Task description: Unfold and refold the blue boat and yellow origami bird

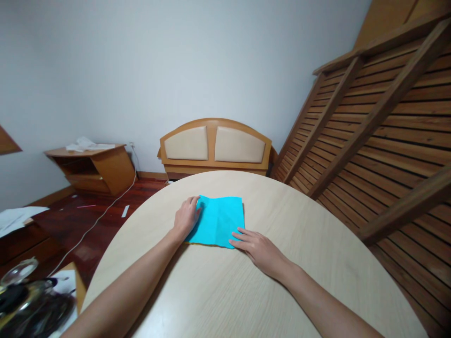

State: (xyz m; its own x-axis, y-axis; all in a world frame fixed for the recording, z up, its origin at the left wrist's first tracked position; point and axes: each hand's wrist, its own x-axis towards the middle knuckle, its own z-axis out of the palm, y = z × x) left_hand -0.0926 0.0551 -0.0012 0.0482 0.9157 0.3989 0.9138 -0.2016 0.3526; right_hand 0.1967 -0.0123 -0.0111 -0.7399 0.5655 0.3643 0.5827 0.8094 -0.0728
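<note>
A bright blue sheet of paper [218,220] with a vertical crease down its middle lies on a round, pale wooden table [225,291]. A thin yellowish edge shows beneath its near side. At the paper's left edge, my left hand [187,217] is curled with fingers and thumb closed about the edge; the fingertips are partly hidden. My right hand [260,249] rests at the near right corner, its fingers stretched out and slightly spread, the tips touching the paper.
A headboard [213,141] with two cream panels stands beyond the table. Wooden slatted frames [373,122] lean along the right. To the left are a low cabinet [112,171] topped with papers, a white cable [102,213] on the floor, and a dark cluttered pile [35,300].
</note>
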